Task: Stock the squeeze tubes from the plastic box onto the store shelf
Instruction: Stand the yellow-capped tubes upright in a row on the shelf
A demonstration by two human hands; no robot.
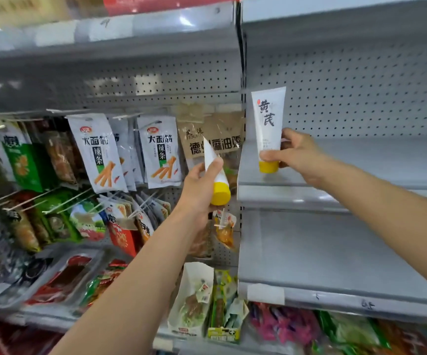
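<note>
White, yellow-capped squeeze tube (pixel 268 119) stands upright, cap down, at the left end of the grey metal shelf (pixel 373 160), pinched low on its body by the right hand (pixel 296 152); whether the cap touches the shelf cannot be told; second tube (pixel 219 187), tilted, cap nearest the camera, gripped in the curled left hand (pixel 197 190), left of the shelf before hanging snack packs (pixel 97 149); right hand nearer the shelf; two tubes counted; plastic box out of view.

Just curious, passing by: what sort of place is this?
Probably a small grocery or convenience store: grey metal shelves with pegboard backs, snack packets hanging in rows, and a label strip on a shelf edge.
</note>
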